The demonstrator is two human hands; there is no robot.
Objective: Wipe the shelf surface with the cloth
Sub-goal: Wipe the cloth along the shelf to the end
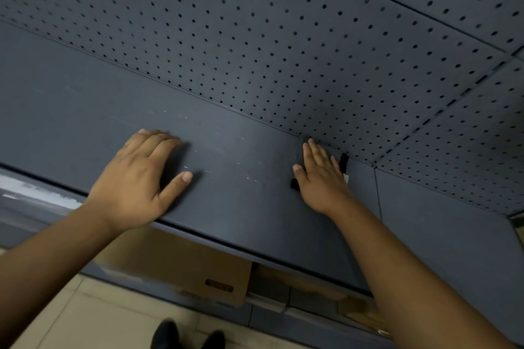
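A dark grey-blue shelf [85, 110] runs across the view from left to right. My right hand [321, 176] lies flat, fingers straight, pressing a dark cloth [343, 161] onto the shelf near its back edge; only black edges of the cloth show around the hand. My left hand [141, 178] rests palm down on the shelf near its front edge, fingers slightly bent, thumb spread, holding nothing. Faint light streaks mark the shelf between the two hands.
A perforated grey back panel [283, 37] rises behind the shelf. A second shelf section [439, 235] joins at the right. Below the shelf stand cardboard boxes [184, 266] on a lower level. Tiled floor [85, 320] and my dark shoes [187, 336] are at the bottom.
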